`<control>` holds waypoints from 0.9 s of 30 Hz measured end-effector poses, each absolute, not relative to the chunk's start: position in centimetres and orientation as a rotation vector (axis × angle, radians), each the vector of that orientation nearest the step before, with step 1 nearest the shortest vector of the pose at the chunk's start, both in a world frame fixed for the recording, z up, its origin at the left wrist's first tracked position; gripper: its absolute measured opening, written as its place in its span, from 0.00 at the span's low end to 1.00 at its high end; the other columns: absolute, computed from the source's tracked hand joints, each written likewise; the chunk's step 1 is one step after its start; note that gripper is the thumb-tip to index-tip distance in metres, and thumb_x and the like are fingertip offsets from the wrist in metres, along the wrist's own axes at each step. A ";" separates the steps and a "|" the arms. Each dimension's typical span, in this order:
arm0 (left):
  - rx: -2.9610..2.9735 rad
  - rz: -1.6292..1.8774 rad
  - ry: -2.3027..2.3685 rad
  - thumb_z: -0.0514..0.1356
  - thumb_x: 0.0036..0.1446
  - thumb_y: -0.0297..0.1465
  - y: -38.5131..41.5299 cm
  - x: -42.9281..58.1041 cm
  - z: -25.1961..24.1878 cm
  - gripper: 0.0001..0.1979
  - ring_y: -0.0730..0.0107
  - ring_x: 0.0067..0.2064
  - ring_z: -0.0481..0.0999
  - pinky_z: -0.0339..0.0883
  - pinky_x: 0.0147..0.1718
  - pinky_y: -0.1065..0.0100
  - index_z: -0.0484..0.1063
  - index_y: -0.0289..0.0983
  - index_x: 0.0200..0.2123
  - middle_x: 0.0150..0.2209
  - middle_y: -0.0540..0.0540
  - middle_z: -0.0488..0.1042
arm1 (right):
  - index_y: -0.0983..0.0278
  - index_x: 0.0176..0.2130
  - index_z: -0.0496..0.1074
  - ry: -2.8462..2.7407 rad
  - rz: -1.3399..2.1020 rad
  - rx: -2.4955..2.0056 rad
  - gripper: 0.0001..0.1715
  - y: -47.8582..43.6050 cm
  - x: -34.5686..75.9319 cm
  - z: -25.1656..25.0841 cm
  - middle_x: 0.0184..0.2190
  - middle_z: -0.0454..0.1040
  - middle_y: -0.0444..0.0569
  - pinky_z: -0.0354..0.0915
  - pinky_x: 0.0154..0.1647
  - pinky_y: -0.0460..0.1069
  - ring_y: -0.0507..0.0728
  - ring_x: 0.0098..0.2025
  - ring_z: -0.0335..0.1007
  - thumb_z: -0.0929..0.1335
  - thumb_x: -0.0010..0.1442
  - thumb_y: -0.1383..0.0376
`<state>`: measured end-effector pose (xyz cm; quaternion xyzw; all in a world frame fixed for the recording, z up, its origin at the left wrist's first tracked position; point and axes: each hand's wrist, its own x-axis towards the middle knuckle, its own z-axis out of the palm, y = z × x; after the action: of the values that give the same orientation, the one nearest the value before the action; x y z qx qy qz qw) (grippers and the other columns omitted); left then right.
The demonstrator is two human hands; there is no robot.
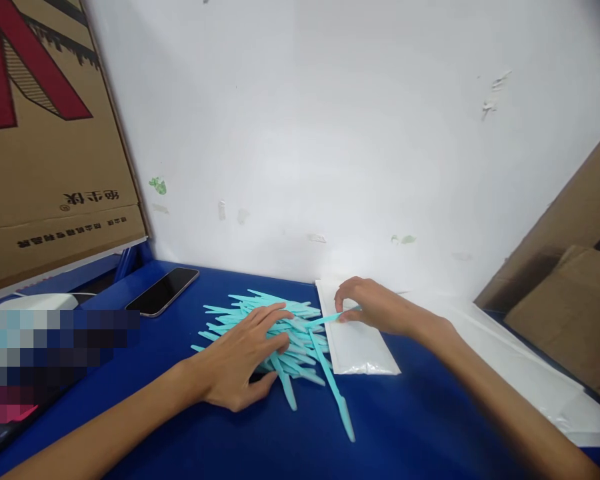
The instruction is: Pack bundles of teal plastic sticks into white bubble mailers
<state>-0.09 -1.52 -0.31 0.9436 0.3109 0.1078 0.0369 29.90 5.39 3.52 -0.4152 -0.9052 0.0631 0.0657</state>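
Carton [45, 167], at far left, stands against the wall with red and black printing, its characters upside down. Below it lies a rounded white object [40, 302], its lower part masked by a blurred patch. Next to the right, a dark-screened phone [164, 292] rests flat and at a slant on the blue table [260, 447], near the wall [300, 153], whose white surface bears scraps of tape and flaked marks. The left hand [240, 360] is palm down on a heap of turquoise sticks [295, 350], its fingers loosely spread and slightly bent, the tips resting among them. The heap occupies the table between phone and white packet; its slender members overlap at many angles, and one long stick [333, 380] projects from its right side toward the viewer. The right hand [375, 307] pinches a single turquoise stick [325, 320] between thumb and forefinger, the stick's other end reaching back to the heap. Beneath this hand lies a flat white packet [365, 350]; whether the two touch cannot be told. Farther right, a white sheet [510, 360] is spread on the table, and brown cardboard [575, 313] leans at the right edge.
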 end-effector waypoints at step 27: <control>2.852 0.817 1.153 0.50 0.68 0.30 0.3 -0.1 -3.3 0.12 0.51 0.64 0.58 0.59 0.59 0.46 0.67 0.41 0.52 0.58 0.39 0.64 | 0.61 0.29 0.77 -2.794 0.135 -1.539 0.12 0.4 24.0 3.0 0.26 0.79 0.48 0.55 0.25 0.49 0.58 0.28 0.74 0.68 0.59 0.58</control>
<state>-0.10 0.29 -3.27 0.8959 0.3621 0.2567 -0.0204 23.95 0.42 3.00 -0.4818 -0.8749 0.0421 -0.0254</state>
